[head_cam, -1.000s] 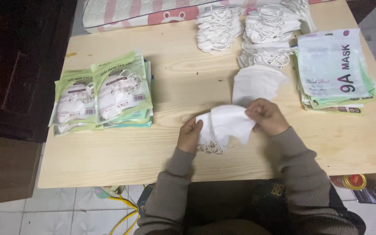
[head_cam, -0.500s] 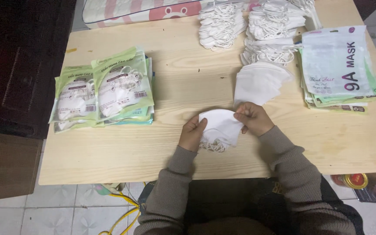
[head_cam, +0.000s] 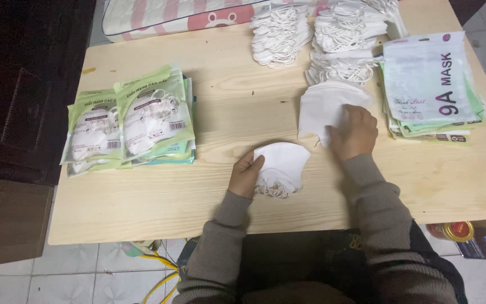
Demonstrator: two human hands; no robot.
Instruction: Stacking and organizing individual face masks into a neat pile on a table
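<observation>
My left hand (head_cam: 245,173) rests on the left edge of a small stack of folded white masks (head_cam: 284,163) lying on the wooden table (head_cam: 226,112), its ear loops spilling toward me. My right hand (head_cam: 355,130) lies on a second stack of white folded masks (head_cam: 322,107) farther back, fingers curled over its near right corner. Whether the fingers have pinched a mask up off that stack is hard to tell.
Filled green mask packets (head_cam: 130,121) are stacked at the left. Empty flat pouches (head_cam: 431,84) lie stacked at the right edge. Heaps of loose white masks with loops (head_cam: 322,34) sit at the back. A striped pink cushion (head_cam: 158,14) lies behind the table.
My right hand left the near stack and moved back and right onto the farther mask stack. The left hand stayed on the near stack, which now lies flat.
</observation>
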